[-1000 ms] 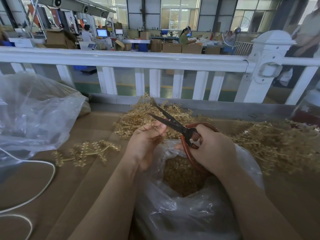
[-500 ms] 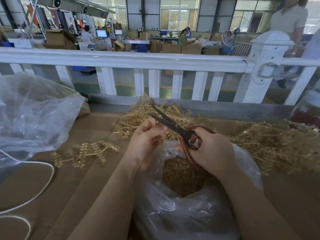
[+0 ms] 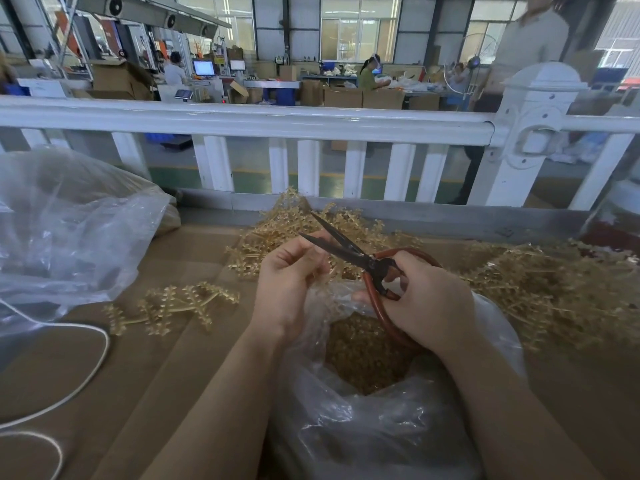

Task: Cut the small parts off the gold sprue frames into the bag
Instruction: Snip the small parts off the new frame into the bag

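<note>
Head view puts both of my hands over the open mouth of the clear bag [image 3: 381,424] that sits between my forearms on the brown cardboard [image 3: 145,393]. My right hand [image 3: 427,306] is curled through the red-brown loop handles of the scissors [image 3: 349,252], and their dark blades stand parted in a narrow V pointing up and to the left. My left hand [image 3: 289,282] is curled with its fingertips bunched right at the blades; I take it to be pinching something small there, but I cannot tell what, since the fingers hide it. Inside the bag I see a heap of small gold parts [image 3: 363,351] directly below both hands.

The gold frames lie around the hands rather than in them. One heap [image 3: 273,237] sits just behind my left hand, against the grey ledge under the white railing [image 3: 242,119]. A much larger heap [image 3: 554,289] spreads to the right of my right hand, out to the edge of the picture. A single frame [image 3: 173,306] lies flat on the cardboard to the left of my left forearm, apart from both hands.

Further left a second, crumpled clear bag [image 3: 69,230] rests on the cardboard, and a white cord [image 3: 93,368] loops across the near left corner.
</note>
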Tool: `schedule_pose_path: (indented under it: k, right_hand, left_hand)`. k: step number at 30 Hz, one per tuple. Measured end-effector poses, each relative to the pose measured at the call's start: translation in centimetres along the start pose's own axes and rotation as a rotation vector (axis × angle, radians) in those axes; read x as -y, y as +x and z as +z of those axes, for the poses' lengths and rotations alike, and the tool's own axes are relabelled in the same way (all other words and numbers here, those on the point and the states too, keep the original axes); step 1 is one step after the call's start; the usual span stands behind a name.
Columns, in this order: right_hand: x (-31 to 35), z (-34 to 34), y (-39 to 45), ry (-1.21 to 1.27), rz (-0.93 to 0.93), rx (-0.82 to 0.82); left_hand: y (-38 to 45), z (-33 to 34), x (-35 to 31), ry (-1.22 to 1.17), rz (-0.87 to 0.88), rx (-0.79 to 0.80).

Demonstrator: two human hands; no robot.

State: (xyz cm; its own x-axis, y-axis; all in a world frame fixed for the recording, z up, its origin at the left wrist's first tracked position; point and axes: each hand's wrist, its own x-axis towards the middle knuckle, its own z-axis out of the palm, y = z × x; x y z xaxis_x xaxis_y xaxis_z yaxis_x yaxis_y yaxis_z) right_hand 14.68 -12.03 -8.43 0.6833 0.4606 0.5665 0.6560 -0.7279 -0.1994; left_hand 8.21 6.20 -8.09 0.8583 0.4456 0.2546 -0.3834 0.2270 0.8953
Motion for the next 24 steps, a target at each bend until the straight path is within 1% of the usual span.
schedule_pose_path:
  k: [7, 11, 15, 24]
  right_hand:
    - [-0.06, 0.22, -0.06, 0.001, -0.008, -0.038]
    - [-0.02, 0.24, -0.08, 0.009, -0.017, -0.040]
    - [0.12, 0.19, -0.01, 0.020, -0.005, -0.039]
    - [0.35, 0.14, -0.03, -0.009, 0.016, -0.019]
  left_hand:
    - [-0.09, 0.29, -0.03, -0.103, 0.001, -0.015]
    - [-0.08, 0.18, 0.08, -0.053, 0.024, -0.020]
    - [-0.15, 0.06, 0.29, 0.021, 0.024, 0.029]
    - [-0.27, 0.14, 0.34, -0.019, 0.004, 0.085]
